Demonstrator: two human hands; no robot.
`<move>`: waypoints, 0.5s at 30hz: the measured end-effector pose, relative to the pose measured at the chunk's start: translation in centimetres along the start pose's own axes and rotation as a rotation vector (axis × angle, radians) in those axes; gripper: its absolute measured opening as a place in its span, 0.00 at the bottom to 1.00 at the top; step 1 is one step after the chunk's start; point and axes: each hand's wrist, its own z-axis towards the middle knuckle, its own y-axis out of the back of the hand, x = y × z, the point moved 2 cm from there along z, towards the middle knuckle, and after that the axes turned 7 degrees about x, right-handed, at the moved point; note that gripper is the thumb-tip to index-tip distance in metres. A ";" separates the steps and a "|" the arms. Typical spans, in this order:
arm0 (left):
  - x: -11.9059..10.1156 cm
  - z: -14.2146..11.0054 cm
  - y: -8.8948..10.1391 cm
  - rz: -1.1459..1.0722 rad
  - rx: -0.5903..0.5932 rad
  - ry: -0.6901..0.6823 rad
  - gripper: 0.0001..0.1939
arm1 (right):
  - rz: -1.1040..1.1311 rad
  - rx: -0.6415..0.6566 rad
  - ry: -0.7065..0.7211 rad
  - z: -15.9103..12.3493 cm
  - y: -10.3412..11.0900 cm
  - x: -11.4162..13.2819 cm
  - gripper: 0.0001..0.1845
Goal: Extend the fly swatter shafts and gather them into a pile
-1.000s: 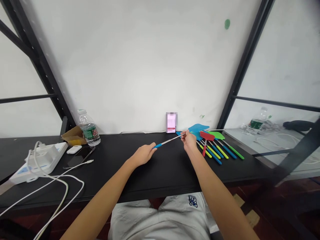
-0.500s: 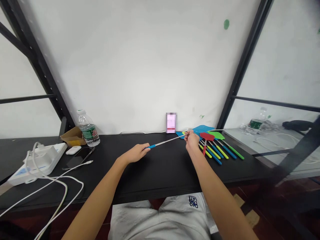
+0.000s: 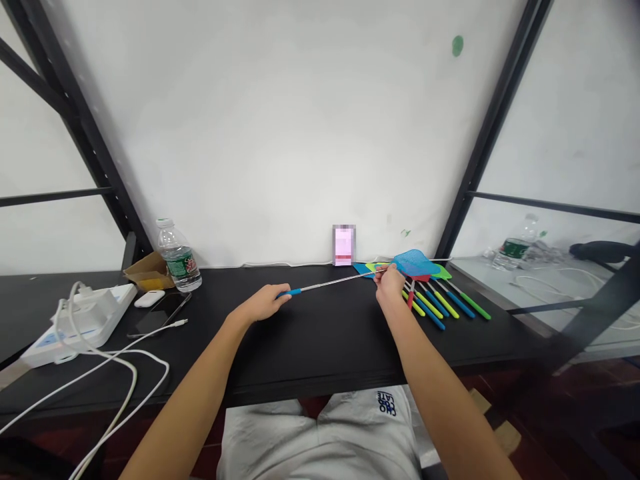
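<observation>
Hands: left hand (image 3: pixel 261 303) curled around the blue grip (image 3: pixel 289 293) of a fly swatter (image 3: pixel 340 283), right hand (image 3: pixel 389 285) pinching the swatter's bare metal shaft (image 3: pixel 340 283) just below the head, thumb and fingers closed on it. Swatter runs nearly level, left to right, over the black counter (image 3: pixel 320 353). Its blue plastic mesh head (image 3: pixel 416 263) is rounded and tilted up, overlapping the far end of a row of other swatters (image 3: pixel 440 303); can't tell if they touch. Row has yellow, blue and green handles fanning toward the person, with red and green heads bunched under the held blue one. Another flat blue head (image 3: pixel 363 268) pokes out left of the row. Readable text: dark blue print on light grey shorts (image 3: pixel 320 433), upside down from this view, "CHO" and "LATE". Far left of the row: plastic water bottle (image 3: pixel 178 265), green label, text too small; cardboard box (image 3: pixel 147 270) beside it. Nearer, also left of the row: white earbud case (image 3: pixel 149 299), dark smartphone (image 3: pixel 157 315), white power strip (image 3: pixel 77 327), white cables (image 3: pixel 130 363). Behind the row, to its left: upright phone (image 3: pixel 343 245), screen blurred. Right of the row, past the counter edge: second water bottle (image 3: pixel 515 249) on a pale shelf (image 3: pixel 500 280).
</observation>
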 end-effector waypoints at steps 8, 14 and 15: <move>-0.6 0.7 -1.3 0.014 -0.037 -0.065 0.15 | -0.032 0.079 0.005 -0.4 -0.2 -0.3 0.18; -1.6 1.1 -2.0 0.004 -0.087 -0.064 0.14 | -0.101 0.161 0.082 -1.8 -1.2 -1.5 0.20; -1.9 1.2 -2.1 0.012 -0.099 -0.063 0.14 | -0.116 0.183 0.094 -2.2 -1.5 -1.8 0.20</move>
